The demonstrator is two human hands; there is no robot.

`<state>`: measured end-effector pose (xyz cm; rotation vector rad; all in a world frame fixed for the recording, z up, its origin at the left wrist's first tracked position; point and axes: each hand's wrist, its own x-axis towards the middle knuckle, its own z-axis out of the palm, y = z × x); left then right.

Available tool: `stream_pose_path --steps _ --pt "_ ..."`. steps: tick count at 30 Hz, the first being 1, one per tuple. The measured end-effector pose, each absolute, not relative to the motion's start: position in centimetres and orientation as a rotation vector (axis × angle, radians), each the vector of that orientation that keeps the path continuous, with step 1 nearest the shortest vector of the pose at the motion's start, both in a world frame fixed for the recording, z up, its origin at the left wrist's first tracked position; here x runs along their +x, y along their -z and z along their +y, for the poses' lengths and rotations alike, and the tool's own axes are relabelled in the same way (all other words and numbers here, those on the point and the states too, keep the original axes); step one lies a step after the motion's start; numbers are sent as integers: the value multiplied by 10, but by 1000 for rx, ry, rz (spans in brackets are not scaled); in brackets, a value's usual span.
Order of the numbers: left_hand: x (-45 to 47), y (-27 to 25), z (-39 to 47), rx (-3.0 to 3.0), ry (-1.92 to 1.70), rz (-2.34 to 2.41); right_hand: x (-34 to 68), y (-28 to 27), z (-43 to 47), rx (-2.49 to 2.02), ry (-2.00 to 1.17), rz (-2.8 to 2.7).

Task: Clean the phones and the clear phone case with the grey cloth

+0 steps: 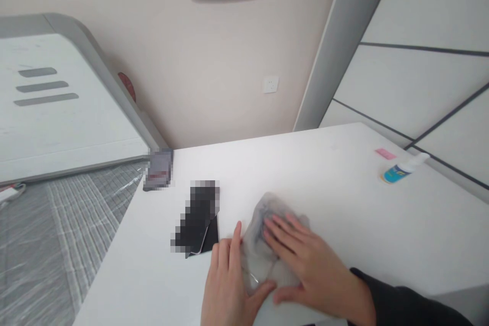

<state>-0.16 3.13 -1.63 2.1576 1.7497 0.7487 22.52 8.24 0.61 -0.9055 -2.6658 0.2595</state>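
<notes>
Soft light, slight haze, pixelated patches

- The left grip [228, 272] is resting along a translucent bag's [255, 238] left edge, thumb spread wide.
- The right grip [305, 262] is lying flat across the bag.
- Left of them, a blurred black item [198, 216] is resting on the tabletop [153, 275].
- Over right, a bottle [399, 170] is sitting near a pink slip [385, 154].

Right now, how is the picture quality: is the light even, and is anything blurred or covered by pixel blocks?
Head view: soft, mostly even light, with a small glint on the translucent bag; head view: the right hand looks slightly smeared, perhaps by motion; head view: pixel blocks cover much of the black object and the grey object.
</notes>
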Motion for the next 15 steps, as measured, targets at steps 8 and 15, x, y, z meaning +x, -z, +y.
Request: stream_pose_path --steps 8,15 --pt "-10 32 38 2302 -712 1723 222 -4 85 -801 -182 -2711" --pt "-8 28 37 2276 -683 1736 217 -13 90 -965 -309 -2758"
